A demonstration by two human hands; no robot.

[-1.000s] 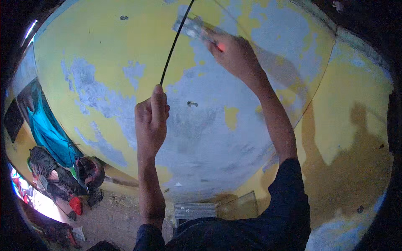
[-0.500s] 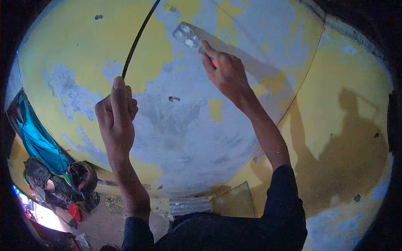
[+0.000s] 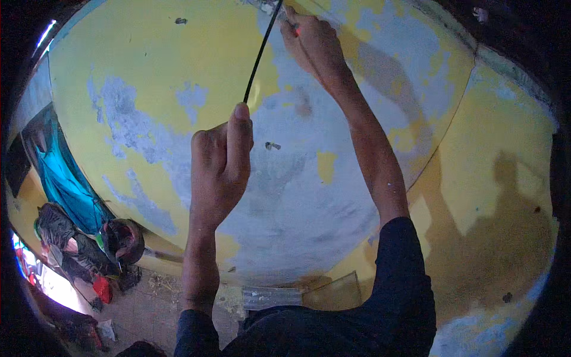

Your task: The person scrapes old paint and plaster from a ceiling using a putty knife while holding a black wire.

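Note:
My right hand (image 3: 315,44) grips a scraper with a bit of red handle showing. Its pale-smeared blade (image 3: 260,6) lies at the upper edge of the view, over the yellow-painted wall (image 3: 154,56), and is partly cut off. Lower and to the left, my left hand (image 3: 221,157) is closed around a thin black rod or cord (image 3: 262,56) that rises past the thumb and crosses in front of the blade. Behind both hands, large grey-white bare patches (image 3: 262,220) break up the yellow paint. A small chipped hole (image 3: 272,146) sits between my forearms.
At the lower left, a teal cloth (image 3: 65,184) hangs beside dark bundled items (image 3: 74,238) and a round dark object (image 3: 123,241). A red item (image 3: 102,290) is below them. A wall corner (image 3: 443,140) runs down on the right, and a board (image 3: 333,297) leans near my body.
My right hand has moved the scraper upward to the view's top edge. My left hand has shifted right and slightly up with the black rod. The view has tilted slightly.

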